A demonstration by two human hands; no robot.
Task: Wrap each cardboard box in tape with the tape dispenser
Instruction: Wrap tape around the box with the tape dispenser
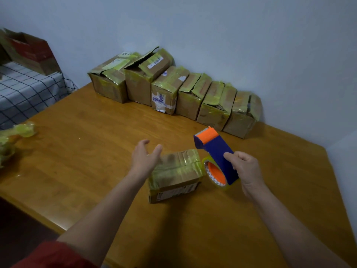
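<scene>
A small cardboard box with yellowish tape over its top lies on the wooden table in front of me. My left hand hovers at the box's left top edge, fingers spread, holding nothing. My right hand grips the blue and orange tape dispenser just right of the box, its orange roller end pointing up and away. The tape roll sits low on the dispenser, next to the box's right side.
A row of several taped cardboard boxes lines the wall at the back of the table. Crumpled yellowish tape lies at the table's left edge. A checked cloth with a red-brown open box is at far left.
</scene>
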